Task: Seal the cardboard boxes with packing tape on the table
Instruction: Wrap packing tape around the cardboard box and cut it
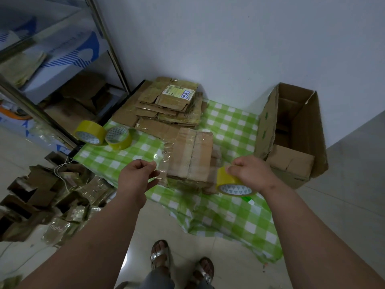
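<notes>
On the green checked cloth (229,130), an open carton (291,130) stands at two o'clock and flattened cardboard (166,105) is stacked at twelve. At centre sits the small cardboard box (191,157), its top already glossy with tape. The step looks like laying a strip: the right hand (250,174), at four o'clock of the box, grips the yellow tape roll (231,182), while the left hand (139,176), at eight o'clock, pinches the clear tape end (164,161) drawn across it. Next, probably, press the strip down and tear it.
</notes>
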### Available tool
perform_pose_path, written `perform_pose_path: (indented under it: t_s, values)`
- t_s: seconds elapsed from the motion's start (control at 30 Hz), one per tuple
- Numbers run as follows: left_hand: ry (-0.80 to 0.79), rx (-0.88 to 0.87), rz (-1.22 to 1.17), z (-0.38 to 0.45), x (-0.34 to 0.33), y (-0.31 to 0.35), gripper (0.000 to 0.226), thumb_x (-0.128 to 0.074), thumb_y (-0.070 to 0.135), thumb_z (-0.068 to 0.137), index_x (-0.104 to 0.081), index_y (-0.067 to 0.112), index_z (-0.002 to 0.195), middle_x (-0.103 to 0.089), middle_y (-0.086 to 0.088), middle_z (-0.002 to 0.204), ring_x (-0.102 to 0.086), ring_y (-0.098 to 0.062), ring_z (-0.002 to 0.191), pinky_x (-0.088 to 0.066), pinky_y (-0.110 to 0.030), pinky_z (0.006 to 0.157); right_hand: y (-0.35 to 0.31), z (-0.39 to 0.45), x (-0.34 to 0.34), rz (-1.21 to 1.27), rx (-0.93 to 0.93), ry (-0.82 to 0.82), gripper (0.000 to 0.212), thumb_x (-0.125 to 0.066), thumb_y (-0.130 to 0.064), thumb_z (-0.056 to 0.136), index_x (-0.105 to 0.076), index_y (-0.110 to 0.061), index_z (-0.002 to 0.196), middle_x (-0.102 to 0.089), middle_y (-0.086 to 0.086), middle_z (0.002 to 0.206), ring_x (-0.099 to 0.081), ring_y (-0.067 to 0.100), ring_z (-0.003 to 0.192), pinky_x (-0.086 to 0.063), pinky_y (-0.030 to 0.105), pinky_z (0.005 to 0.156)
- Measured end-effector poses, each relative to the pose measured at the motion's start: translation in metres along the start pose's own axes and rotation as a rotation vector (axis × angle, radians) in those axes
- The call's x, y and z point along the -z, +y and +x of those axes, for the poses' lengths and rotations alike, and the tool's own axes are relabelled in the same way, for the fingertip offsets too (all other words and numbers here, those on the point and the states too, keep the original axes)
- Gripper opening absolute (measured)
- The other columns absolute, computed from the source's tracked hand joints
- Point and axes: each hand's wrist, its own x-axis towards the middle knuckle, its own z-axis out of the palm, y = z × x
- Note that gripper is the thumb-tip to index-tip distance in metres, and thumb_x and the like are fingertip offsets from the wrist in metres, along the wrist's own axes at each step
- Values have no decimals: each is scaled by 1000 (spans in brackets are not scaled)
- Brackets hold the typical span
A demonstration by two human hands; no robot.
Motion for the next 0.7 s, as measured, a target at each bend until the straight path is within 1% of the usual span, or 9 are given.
perform_pose_path:
  t_s: [0.07,0.13,0.23,0.3,0.37,0.43,0.53,0.6,0.7]
  values:
    - [3,4,18,2,0,-4,29,-66,8,91,-50,12,69,-61,-6,80,-65,-19,76,-58,-37,74,3,1,-4,-11,-20,4,33,-59,-38,90,-66,-8,78,-58,6,69,-58,22,75,-36,34,67]
    - [15,25,14,5,1,-9,28,-67,8,91,-50,12,69,-61,-6,79,-65,-19,76,-58,-36,71,3,1,-8,-28,-26,0,32,-59,-39,89,-67,-9,81,-61,7,71,-58,22,76,-37,33,69]
    - [32,48,21,11,2,-13,28,-68,9,90,-52,12,68,-62,-6,80,-64,-19,76,-56,-35,68,3,4,-11,-50,-31,-20,32,-58,-37,90,-64,-10,75,-54,0,66,-56,23,76,-38,34,71]
    - [37,54,29,14,3,-14,28,-68,9,90,-52,12,68,-62,-6,80,-64,-19,77,-56,-35,69,3,6,-13,-72,-42,-26,34,-57,-35,90,-55,-13,64,-49,-4,61,-52,21,73,-35,34,72]
    - [42,58,32,16,2,-15,28,-68,9,91,-52,11,68,-62,-6,81,-63,-19,77,-57,-36,70,2,9,-14,-89,-48,-29,37,-57,-35,90,-48,-16,59,-46,-4,60,-50,20,73,-35,36,75]
    - [46,63,33,18,1,-16,27,-68,9,91,-52,11,68,-62,-7,82,-62,-20,77,-58,-38,73,2,12,-15,-105,-52,-37,36,-56,-37,90,-48,-17,60,-48,-5,61,-53,20,75,-37,36,80]
    - [46,73,39,19,0,-20,26,-68,9,90,-53,10,69,-62,-7,83,-62,-20,77,-58,-40,76,2,16,-15,-124,-55,-47,33,-56,-38,89,-55,-17,65,-52,-4,66,-55,19,77,-36,36,80]
    - [51,84,44,19,0,-24,25,-69,9,90,-54,10,69,-61,-7,83,-61,-20,77,-57,-41,77,2,18,-17,-147,-59,-54,32,-55,-39,90,-57,-17,67,-56,-5,69,-55,20,81,-37,38,86]
    - [74,112,49,20,1,-30,23,-70,9,89,-55,8,72,-62,-6,84,-61,-20,78,-57,-41,77,4,21,-24,-165,-62,-59,33,-55,-39,89,-55,-19,64,-56,-6,69,-55,18,80,-37,40,94]
